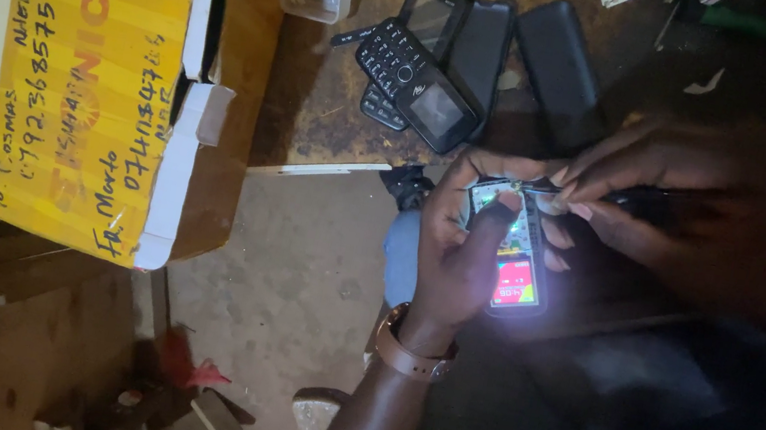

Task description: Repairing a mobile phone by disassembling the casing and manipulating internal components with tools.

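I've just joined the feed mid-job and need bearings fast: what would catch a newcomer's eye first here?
The brightest thing is the small lit circuit board with coloured patches, held by the left hand at centre while the right hand touches a thin tool to its top edge. At left stands a big yellow cardboard box with handwriting. Above the hands, a cluster of black keypad phones lies on the worn wooden bench.

Two hands [544, 219], one lit phone board [514, 255], three keypad phones [423, 80], one yellow carton [91, 70].
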